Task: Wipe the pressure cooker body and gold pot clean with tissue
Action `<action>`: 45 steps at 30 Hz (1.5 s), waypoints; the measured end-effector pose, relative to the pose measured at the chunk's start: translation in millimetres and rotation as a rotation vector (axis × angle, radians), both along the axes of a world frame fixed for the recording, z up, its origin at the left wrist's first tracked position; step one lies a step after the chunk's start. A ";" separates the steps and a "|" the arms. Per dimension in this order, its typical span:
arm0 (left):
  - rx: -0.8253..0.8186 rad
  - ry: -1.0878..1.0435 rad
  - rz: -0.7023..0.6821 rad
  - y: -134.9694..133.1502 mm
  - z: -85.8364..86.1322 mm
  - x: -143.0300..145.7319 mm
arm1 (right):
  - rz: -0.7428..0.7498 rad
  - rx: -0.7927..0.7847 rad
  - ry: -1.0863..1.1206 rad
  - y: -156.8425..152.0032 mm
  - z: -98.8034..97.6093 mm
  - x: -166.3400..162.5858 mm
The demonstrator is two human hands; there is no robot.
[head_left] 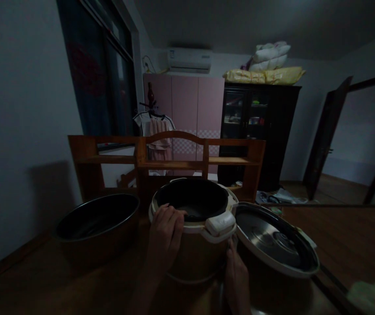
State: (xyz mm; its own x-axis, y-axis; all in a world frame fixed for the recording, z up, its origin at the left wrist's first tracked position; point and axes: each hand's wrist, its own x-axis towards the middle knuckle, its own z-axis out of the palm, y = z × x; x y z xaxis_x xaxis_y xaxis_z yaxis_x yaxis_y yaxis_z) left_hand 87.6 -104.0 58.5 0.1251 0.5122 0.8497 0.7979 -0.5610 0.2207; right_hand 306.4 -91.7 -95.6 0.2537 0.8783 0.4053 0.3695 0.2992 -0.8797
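Note:
A white-rimmed electric pressure cooker (197,253) stands upright on the wooden table in front of me, its top off and its inside dark. My left hand (166,229) is closed over the near left part of its rim, with the fingertips curled inward. Low on the cooker's right side, below the white handle (220,224), is my right hand (236,273). Its fingers are pressed together against the wall; whether they pinch something small is too dark to tell. To the left sits a dark inner pot (98,236). The cooker lid (272,240) lies at the right, metal underside up.
A wooden shelf rack (170,164) stands right behind the cooker. A pale cloth (373,297) lies at the lower right. Farther back are a pink wardrobe (184,103), a dark cabinet (282,135) and an open door (328,135). The room is dim.

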 end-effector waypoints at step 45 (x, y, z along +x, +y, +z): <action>0.016 -0.005 -0.014 -1.8 4.9 1.0 | -0.034 0.043 -0.063 -9.4 12.0 -3.2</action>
State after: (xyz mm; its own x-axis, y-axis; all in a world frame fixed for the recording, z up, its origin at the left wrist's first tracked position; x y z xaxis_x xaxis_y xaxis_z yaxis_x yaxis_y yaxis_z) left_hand 88.6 -105.8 63.5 0.1282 0.4964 0.8586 0.7886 -0.5760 0.2152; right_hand 303.2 -101.1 -83.5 0.2557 0.8512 0.4584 0.4343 0.3224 -0.8411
